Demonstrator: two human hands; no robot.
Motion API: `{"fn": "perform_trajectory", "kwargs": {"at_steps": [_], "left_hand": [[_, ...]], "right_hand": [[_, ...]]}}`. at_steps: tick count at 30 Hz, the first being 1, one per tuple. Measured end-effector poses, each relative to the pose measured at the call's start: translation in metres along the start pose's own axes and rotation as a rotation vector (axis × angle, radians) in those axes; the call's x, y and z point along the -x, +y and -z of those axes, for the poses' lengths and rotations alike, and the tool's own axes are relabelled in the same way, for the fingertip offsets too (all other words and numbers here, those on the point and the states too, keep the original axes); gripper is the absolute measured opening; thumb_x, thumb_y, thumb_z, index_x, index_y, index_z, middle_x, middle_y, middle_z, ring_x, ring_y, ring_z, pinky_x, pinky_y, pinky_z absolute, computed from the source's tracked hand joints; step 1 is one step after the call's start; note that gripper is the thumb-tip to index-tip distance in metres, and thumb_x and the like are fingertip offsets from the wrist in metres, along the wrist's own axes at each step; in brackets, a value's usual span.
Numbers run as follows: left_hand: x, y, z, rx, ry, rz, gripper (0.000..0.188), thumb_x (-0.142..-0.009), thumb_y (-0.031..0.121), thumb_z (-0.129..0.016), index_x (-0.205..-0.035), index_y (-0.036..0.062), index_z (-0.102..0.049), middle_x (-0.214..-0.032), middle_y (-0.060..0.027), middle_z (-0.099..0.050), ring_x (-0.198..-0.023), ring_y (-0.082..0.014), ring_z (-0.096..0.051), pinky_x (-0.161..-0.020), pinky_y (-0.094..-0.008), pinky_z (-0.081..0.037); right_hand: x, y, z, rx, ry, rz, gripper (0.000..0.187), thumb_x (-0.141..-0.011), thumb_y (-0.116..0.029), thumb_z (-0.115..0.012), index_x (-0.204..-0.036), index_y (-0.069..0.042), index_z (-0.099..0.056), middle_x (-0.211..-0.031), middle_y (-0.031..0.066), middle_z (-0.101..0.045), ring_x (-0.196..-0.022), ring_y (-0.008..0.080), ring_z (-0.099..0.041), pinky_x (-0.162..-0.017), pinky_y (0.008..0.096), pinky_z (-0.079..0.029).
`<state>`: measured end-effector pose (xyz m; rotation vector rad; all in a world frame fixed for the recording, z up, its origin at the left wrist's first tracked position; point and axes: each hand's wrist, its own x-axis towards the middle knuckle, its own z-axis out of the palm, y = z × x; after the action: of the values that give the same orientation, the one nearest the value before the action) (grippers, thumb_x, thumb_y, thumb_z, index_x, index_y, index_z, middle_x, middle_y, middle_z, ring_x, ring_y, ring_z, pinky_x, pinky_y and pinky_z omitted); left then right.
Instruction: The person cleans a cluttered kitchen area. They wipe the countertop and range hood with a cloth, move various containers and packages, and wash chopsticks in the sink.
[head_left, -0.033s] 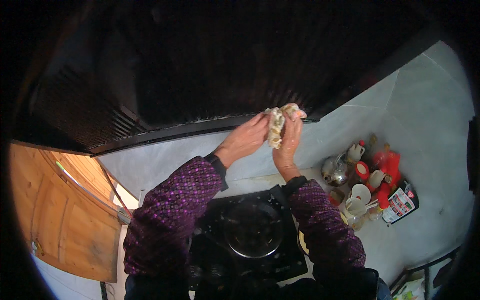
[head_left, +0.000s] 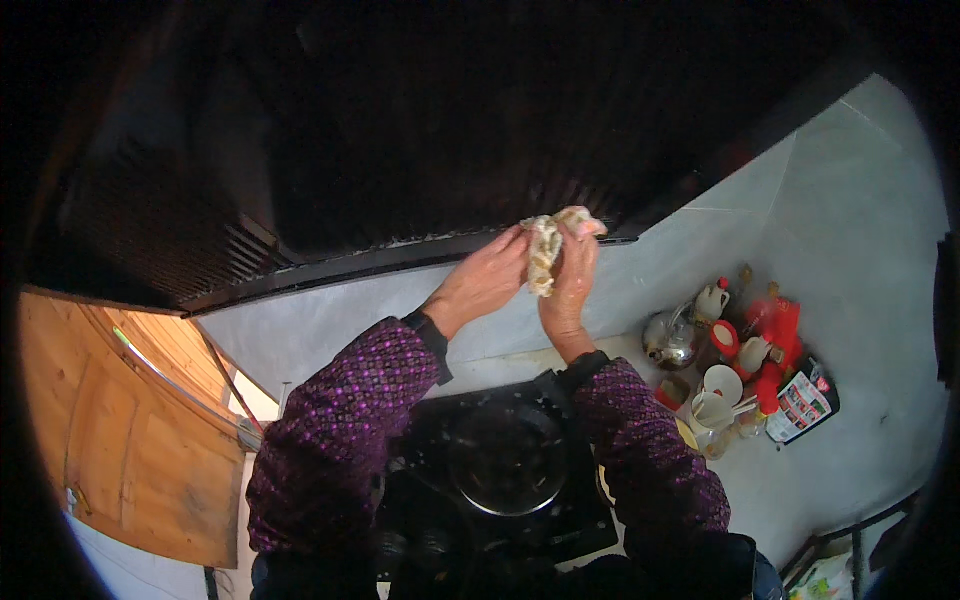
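Note:
A crumpled, stained whitish cloth (head_left: 542,258) is bunched between my hands at the lower front edge of a black range hood (head_left: 400,253). My right hand (head_left: 570,285) is closed around it, and part of the cloth sticks out above those fingers, against the hood. From the other side, my left hand (head_left: 487,277) presses its fingers to the cloth; the fingertips are partly hidden by it and the dark edge. Below my arms is a black stove (head_left: 575,505) with a dark round pan (head_left: 507,455) on it.
At right, a metal kettle (head_left: 668,340) stands by white cups (head_left: 721,382), red-topped containers, and a black jug with a label (head_left: 803,405). A grey wall (head_left: 850,220) rises behind them. Wooden panels (head_left: 125,440) are at left, a dark rack (head_left: 855,550) at lower right.
Both hands and the cloth have shifted slightly left along the hood's edge. My grip on the cloth looks the same.

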<state>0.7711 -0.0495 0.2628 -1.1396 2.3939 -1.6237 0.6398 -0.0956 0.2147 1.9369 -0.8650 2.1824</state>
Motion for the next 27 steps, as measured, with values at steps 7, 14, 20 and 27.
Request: {"fn": "perform_trajectory", "kwargs": {"at_steps": [7, 14, 20, 27], "left_hand": [[0.029, 0.000, 0.006, 0.418, -0.021, 0.253, 0.042, -0.087, 0.010, -0.049, -0.127, -0.0029, -0.050, -0.131, -0.0181, -0.052, -0.127, -0.0284, -0.045, -0.111, -0.0356, -0.032], [0.068, 0.002, 0.026, 0.479, 0.045, 0.505, 0.035, -0.088, 0.015, -0.054, -0.119, -0.0002, -0.057, -0.122, -0.0199, -0.057, -0.116, -0.0346, -0.054, -0.105, -0.0422, -0.037], [0.019, 0.028, 0.043, 1.123, 0.338, 0.655, 0.024, -0.087, 0.015, -0.059, -0.105, 0.0003, -0.061, -0.104, -0.0173, -0.063, -0.103, -0.0321, -0.058, -0.093, -0.0411, -0.043], [-0.062, 0.048, 0.026, 1.638, 0.431, 0.758, 0.034, -0.090, 0.022, -0.063, -0.113, -0.0007, -0.053, -0.108, -0.0120, -0.060, -0.096, -0.0161, -0.059, -0.078, -0.0328, -0.051]], "right_hand": [[0.003, -0.023, -0.012, -0.147, -0.071, 0.006, 0.039, -0.075, 0.003, -0.062, -0.113, -0.004, -0.058, -0.116, 0.0161, -0.056, -0.107, 0.0368, -0.051, -0.092, 0.0426, -0.043], [-0.004, -0.056, -0.019, -0.374, -0.273, 0.011, 0.028, -0.074, 0.006, -0.060, -0.101, -0.001, -0.065, -0.101, 0.0172, -0.060, -0.100, 0.0364, -0.057, -0.087, 0.0401, -0.048], [0.007, -0.032, 0.019, -0.480, 0.021, -0.500, 0.020, -0.087, -0.002, -0.057, -0.104, -0.001, -0.066, -0.106, 0.0110, -0.063, -0.103, 0.0226, -0.058, -0.091, 0.0338, -0.046], [-0.020, 0.020, 0.009, -0.670, 0.331, -0.756, 0.012, -0.085, -0.002, -0.065, -0.097, -0.002, -0.061, -0.099, 0.0068, -0.063, -0.091, 0.0165, -0.058, -0.080, 0.0309, -0.048]]}}
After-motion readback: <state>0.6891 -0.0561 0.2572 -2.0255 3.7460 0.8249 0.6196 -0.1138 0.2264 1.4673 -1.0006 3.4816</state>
